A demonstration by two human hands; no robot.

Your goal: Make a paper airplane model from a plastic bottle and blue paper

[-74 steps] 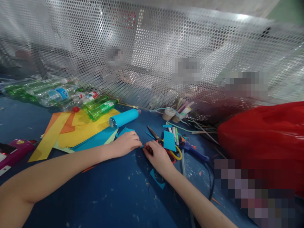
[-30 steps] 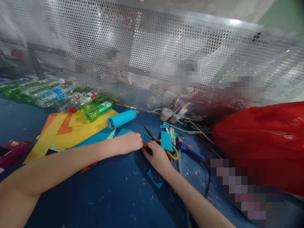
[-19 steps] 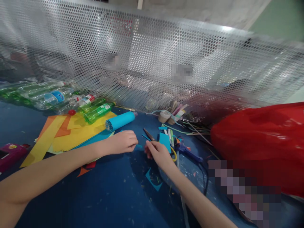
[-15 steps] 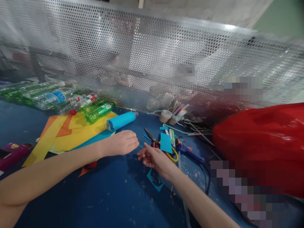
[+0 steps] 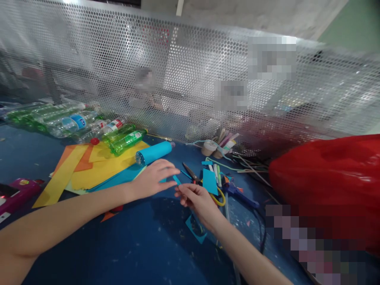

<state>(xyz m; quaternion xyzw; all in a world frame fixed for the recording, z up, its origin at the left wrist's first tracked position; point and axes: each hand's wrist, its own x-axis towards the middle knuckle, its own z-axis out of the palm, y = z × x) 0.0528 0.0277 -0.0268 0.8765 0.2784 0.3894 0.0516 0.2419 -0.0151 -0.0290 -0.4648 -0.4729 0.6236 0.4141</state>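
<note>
The small blue paper strip [image 5: 177, 180] sits just above the blue surface [image 5: 142, 245], between the two hands' fingertips. The left hand [image 5: 154, 177] is loosely spread, fingers stretched over the strip. The right hand [image 5: 196, 200] has its fingers drawn together at the strip's near end. Which hand actually grips it cannot be told. Scissors [image 5: 190, 173] lie just beyond.

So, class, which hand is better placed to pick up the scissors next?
Probably the right hand: the scissors lie just beyond its fingers, handles beside it. The left hand is further off, by the blue strip.
</note>
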